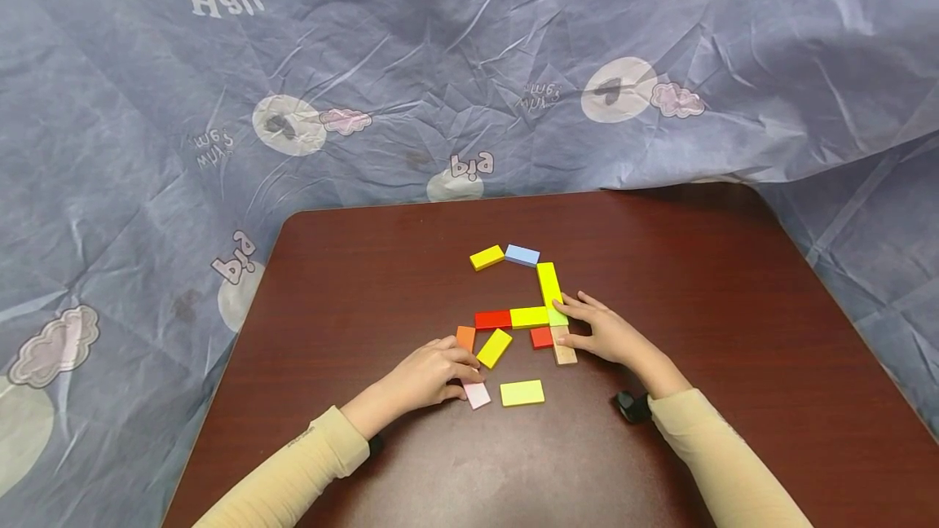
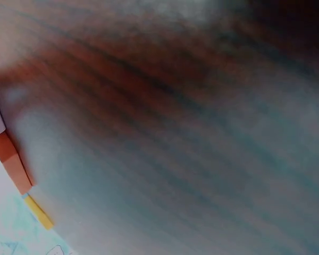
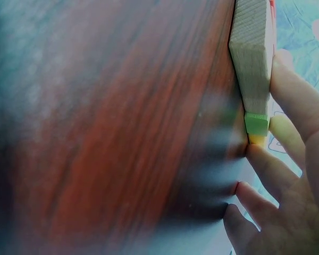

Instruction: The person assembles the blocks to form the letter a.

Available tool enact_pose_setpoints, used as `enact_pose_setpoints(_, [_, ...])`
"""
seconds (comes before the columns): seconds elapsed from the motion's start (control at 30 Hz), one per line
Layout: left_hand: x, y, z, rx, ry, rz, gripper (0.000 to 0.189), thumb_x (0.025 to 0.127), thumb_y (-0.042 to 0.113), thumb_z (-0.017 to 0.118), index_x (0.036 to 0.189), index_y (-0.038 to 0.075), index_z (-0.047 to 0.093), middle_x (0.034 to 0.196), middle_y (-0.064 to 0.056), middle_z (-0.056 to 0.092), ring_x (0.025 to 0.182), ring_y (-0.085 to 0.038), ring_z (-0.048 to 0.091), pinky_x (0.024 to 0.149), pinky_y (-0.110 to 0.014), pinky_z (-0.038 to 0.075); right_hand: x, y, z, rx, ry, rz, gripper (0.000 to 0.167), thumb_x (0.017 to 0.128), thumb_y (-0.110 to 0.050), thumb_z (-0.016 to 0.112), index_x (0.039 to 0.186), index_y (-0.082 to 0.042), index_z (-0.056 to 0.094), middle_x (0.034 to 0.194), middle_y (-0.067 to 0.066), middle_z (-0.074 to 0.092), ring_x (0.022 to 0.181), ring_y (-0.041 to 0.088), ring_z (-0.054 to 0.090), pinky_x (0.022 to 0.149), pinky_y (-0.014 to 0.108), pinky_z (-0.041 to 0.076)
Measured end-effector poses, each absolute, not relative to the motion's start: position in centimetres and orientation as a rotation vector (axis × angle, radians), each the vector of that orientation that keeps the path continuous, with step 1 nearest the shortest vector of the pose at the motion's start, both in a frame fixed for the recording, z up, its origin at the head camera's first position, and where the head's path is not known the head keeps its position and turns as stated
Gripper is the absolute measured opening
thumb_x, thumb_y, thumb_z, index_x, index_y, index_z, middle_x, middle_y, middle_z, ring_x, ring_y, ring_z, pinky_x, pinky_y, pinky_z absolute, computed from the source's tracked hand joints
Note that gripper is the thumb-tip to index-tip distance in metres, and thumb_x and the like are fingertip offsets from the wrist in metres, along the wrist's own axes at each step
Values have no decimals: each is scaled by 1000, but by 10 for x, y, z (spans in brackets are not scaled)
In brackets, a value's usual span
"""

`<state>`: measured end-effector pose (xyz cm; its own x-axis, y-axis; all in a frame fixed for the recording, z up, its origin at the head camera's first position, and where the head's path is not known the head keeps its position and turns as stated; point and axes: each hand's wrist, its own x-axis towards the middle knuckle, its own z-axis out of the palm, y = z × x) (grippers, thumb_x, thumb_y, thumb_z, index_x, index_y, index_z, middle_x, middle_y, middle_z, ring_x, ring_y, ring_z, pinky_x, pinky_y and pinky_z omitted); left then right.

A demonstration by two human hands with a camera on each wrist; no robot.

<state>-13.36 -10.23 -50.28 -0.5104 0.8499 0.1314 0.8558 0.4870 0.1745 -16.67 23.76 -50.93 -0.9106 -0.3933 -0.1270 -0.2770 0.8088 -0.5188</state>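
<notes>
In the head view my left hand (image 1: 433,371) is at a pink block (image 1: 477,394), its thumb at the near left side and curled fingers over the far part. An orange block (image 1: 465,337) lies just beyond, partly hidden by the fingers. My right hand (image 1: 607,334) rests on a column of blocks with fingers spread. Its thumb touches the plain wooden block (image 1: 565,351). The index finger reaches the light green block (image 1: 557,318) and the long yellow block (image 1: 548,283). In the right wrist view the wooden block (image 3: 251,64) lies flat beside the thumb.
A red block (image 1: 492,320) and a yellow block (image 1: 529,317) form a row joining the column. A small red block (image 1: 541,338) touches the wooden one. Loose yellow (image 1: 495,348) and pale yellow (image 1: 522,393) blocks lie nearby. A blue block (image 1: 522,255) lies farther back.
</notes>
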Motion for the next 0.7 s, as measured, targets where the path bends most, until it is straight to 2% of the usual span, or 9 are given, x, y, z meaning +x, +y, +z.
enact_pose_setpoints(0.47, [-132,-98,-510,-1498,-2684,-390,29,77,31,85,103,21,76,104,9,70,99,-11,58,91,-26,48,-167,238,-511,-541,2774,-748,69,88,-35,72,146,-8,47,155,19,38,145,47,25,109,65,31])
enact_pose_setpoints(0.7, [-131,-97,-513,-1466,-2669,-388,28,77,32,85,101,22,75,101,11,70,95,-10,55,87,-25,48,-167,238,-513,-535,2766,-756,70,88,-34,73,147,-8,46,155,20,38,145,47,24,109,66,31])
